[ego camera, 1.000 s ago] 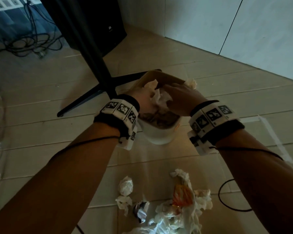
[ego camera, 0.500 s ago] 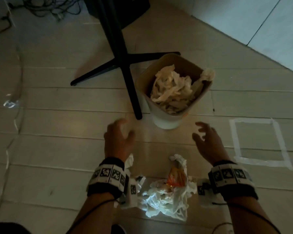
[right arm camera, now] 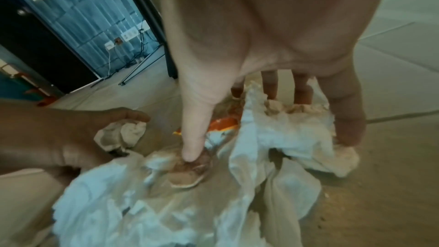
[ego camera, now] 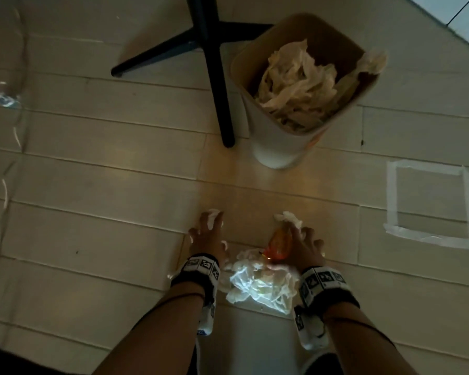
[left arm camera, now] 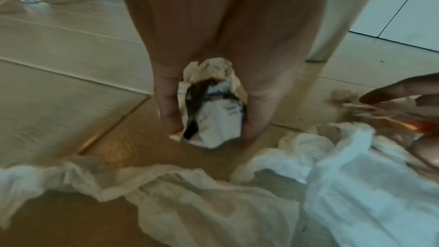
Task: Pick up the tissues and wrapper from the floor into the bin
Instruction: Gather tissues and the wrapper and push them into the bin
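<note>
A tan bin (ego camera: 271,147) stands on the floor ahead, stuffed with crumpled tissues (ego camera: 298,82). Near me lies a heap of white tissues (ego camera: 257,288) with an orange wrapper (ego camera: 279,242) on it. My left hand (ego camera: 206,234) is at the heap's left edge. Its thumb and fingers (left arm camera: 209,131) pinch a crumpled wad of tissue and silver-dark wrapper (left arm camera: 213,112). My right hand (ego camera: 303,242) spreads over the orange wrapper and tissues. Its straight thumb (right arm camera: 192,138) and fingertips press into the heap (right arm camera: 285,134), with tissue bunched between them.
A black stand's legs (ego camera: 220,85) run just left of the bin. A white tape square (ego camera: 390,201) marks the floor at right. Thin cables (ego camera: 8,185) trail along the left. A pale wall panel (ego camera: 463,20) shows at top right.
Both hands left the bin and came down to the floor heap. The left hand now grips a wad; the right hand landed on the tissues and orange wrapper.
</note>
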